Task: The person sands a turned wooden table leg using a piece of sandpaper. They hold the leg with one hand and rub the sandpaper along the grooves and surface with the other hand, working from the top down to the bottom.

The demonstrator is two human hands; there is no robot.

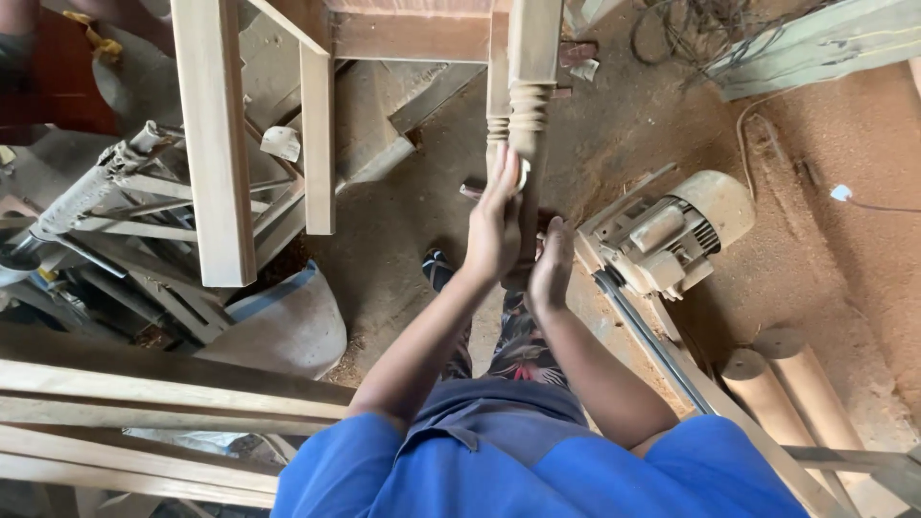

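A pale wooden furniture frame hangs upside down in front of me, its turned leg (526, 105) pointing down toward my hands. My left hand (493, 230) presses flat against the leg's lower end, a small pale piece showing at its fingertips. My right hand (551, 269) cups the same leg end from the right side. Two square legs (219, 144) of the frame stand to the left. Whether either hand holds sandpaper I cannot tell.
An electric motor (672, 230) on a metal rail sits just right of my hands. Round wooden posts (796, 384) lie at lower right. Long planks (144, 403) cross the lower left, a white bucket (288, 326) beside metal machinery (106, 201). Sawdust covers the floor.
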